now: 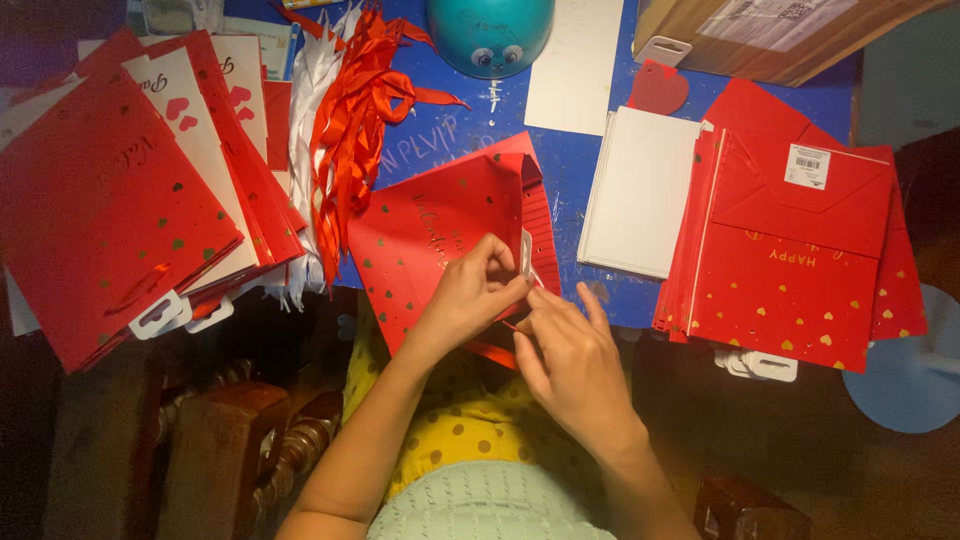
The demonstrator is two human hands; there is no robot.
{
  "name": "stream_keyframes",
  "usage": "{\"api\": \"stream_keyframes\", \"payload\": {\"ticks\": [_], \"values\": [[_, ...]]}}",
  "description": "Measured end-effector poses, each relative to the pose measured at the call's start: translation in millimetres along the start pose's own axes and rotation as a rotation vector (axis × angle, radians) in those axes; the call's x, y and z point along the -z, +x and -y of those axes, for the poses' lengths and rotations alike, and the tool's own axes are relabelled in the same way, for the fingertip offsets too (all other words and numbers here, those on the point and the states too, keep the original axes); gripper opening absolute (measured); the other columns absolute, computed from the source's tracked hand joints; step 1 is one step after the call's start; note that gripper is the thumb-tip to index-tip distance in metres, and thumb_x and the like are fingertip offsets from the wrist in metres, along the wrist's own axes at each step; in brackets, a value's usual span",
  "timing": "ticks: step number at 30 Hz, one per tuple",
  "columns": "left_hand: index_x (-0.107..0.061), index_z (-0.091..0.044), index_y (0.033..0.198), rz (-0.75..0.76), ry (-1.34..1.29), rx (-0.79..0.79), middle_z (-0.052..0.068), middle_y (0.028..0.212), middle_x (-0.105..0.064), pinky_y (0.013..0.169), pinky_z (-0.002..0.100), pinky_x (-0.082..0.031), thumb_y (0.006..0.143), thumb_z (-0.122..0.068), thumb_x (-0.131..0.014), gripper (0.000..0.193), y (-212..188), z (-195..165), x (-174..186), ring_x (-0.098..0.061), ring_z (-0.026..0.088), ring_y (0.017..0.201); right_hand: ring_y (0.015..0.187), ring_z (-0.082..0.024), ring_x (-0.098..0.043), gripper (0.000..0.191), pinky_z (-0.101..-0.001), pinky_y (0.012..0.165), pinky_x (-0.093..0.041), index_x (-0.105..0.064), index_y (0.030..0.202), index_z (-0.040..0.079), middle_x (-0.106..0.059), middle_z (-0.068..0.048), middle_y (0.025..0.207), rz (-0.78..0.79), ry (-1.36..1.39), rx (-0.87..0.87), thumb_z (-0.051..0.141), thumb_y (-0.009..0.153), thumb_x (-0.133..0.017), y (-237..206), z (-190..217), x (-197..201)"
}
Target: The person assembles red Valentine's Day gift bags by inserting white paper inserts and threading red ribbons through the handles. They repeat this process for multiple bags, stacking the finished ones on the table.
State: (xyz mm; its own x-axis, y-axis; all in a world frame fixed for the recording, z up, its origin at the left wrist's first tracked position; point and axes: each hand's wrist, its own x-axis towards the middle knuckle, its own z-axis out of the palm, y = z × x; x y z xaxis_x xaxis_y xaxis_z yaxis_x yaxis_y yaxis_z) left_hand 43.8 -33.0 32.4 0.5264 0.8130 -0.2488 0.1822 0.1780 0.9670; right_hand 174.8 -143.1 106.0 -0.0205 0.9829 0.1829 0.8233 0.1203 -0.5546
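A flat red paper gift bag (430, 235) with gold hearts lies at the near edge of the blue table (575, 165). My left hand (470, 295) rests on it and pinches its right edge, by a small white tag (526, 255). My right hand (570, 360) is just below and to the right, with its fingertips meeting the left hand's at the same edge. A thin red ribbon end (510, 325) shows between the two hands. What the fingers pinch is partly hidden.
A stack of red and white bags (120, 200) lies at the left, another red stack (800, 250) at the right. Red and white ribbons (345, 110) lie at the back, with a teal ball (490, 35), white cards (640, 190) and a cardboard box (770, 35).
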Motion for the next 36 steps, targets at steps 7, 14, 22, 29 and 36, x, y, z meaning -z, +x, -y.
{"api": "stream_keyframes", "payload": {"ticks": [7,14,22,29,36], "values": [[-0.056,0.001,0.114,-0.051,-0.153,0.005,0.012,0.100,-0.076,0.077,0.028,-0.063,0.091,-0.010,-0.070,0.029,-14,12,-3,-0.075,0.013,0.089,0.075,-0.027,-0.065,0.012,-0.0473,0.110,-0.047,-0.072,0.102,0.006,-0.076,-0.009,0.092,0.053,0.194,-0.170,0.014,0.094,-0.069,14,-29,18],[-0.069,0.006,0.117,-0.110,-0.320,-0.063,0.009,0.108,-0.075,0.086,0.026,-0.061,0.094,-0.003,-0.071,0.025,-23,20,-6,-0.071,0.010,0.095,0.081,-0.026,-0.064,0.005,-0.0495,0.106,-0.045,-0.074,0.090,0.009,-0.068,-0.007,0.078,-0.090,-0.211,0.095,0.012,0.087,-0.075,41,-37,3],[-0.066,0.006,0.119,-0.065,-0.341,-0.073,0.011,0.113,-0.074,0.093,0.028,-0.062,0.093,0.001,-0.070,0.027,-22,21,-3,-0.072,0.012,0.101,0.081,-0.025,-0.060,0.003,-0.0506,0.108,-0.044,-0.073,0.083,0.009,-0.060,-0.005,0.073,-0.056,-0.410,0.202,0.010,0.084,-0.075,46,-35,-5],[-0.065,0.004,0.120,-0.051,-0.343,-0.016,0.011,0.114,-0.073,0.089,0.030,-0.064,0.090,0.000,-0.072,0.031,-21,18,-5,-0.073,0.014,0.101,0.082,-0.025,-0.061,0.005,-0.0495,0.107,-0.045,-0.073,0.086,0.008,-0.061,-0.005,0.076,-0.074,-0.388,0.245,0.008,0.081,-0.074,47,-37,-5],[-0.073,0.003,0.108,-0.148,-0.237,-0.135,0.008,0.102,-0.078,0.087,0.026,-0.058,0.096,-0.005,-0.071,0.015,-18,18,-5,-0.071,0.010,0.094,0.083,-0.029,-0.061,0.008,-0.0410,0.088,-0.048,-0.073,0.091,0.005,-0.067,-0.007,0.083,-0.050,0.045,0.138,0.011,0.086,-0.074,47,-52,-9]]}}
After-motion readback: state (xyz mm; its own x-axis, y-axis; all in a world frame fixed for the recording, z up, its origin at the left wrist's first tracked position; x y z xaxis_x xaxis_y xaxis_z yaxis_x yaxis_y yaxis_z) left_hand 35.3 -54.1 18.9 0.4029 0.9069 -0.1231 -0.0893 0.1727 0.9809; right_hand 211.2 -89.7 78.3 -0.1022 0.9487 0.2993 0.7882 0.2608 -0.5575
